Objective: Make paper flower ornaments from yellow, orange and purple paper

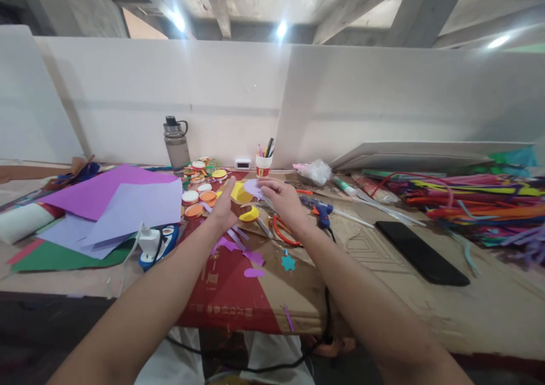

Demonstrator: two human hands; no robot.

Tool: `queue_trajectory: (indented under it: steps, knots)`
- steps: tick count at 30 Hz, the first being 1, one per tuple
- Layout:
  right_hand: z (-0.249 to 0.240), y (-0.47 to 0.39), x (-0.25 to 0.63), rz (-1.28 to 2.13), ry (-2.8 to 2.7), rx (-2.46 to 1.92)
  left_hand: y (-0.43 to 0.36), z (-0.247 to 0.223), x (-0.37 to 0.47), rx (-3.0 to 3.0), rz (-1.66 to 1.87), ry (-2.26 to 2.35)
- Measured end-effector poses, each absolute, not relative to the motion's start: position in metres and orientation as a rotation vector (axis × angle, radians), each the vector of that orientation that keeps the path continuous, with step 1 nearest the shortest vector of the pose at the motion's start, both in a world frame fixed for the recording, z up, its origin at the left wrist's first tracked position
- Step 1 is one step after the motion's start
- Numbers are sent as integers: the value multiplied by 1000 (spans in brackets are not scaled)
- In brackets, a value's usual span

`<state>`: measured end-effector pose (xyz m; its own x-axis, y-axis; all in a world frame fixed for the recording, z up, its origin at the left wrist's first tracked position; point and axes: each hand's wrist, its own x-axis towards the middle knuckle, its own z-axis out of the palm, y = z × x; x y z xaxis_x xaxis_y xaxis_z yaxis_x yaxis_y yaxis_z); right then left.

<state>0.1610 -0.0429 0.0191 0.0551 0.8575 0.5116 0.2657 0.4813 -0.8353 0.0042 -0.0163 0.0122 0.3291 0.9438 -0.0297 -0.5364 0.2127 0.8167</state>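
Observation:
My right hand pinches a light purple paper piece between thumb and fingers, above the middle of the cardboard-covered table. To its left my left hand is held with its fingers apart, and nothing shows in its grip. Yellow round pieces lie behind and between the hands. Orange-handled scissors rest below my right hand. Purple scraps and a teal star-shaped piece lie nearer the front.
Purple sheets, a blue power strip and a bottle are at left. A pen cup stands behind. At right are a blue glue gun, a black phone and colourful pipe cleaners.

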Motion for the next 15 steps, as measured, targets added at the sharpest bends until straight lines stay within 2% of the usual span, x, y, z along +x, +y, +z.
queue_trajectory:
  steps: [9, 15]
  knots:
    - [10, -41, 157, 681, -1300, -983, -29, 8, 16, 1164, 1327, 771]
    - [11, -39, 160, 867, -1275, -1007, -34, 13, 18, 1083, 1348, 740]
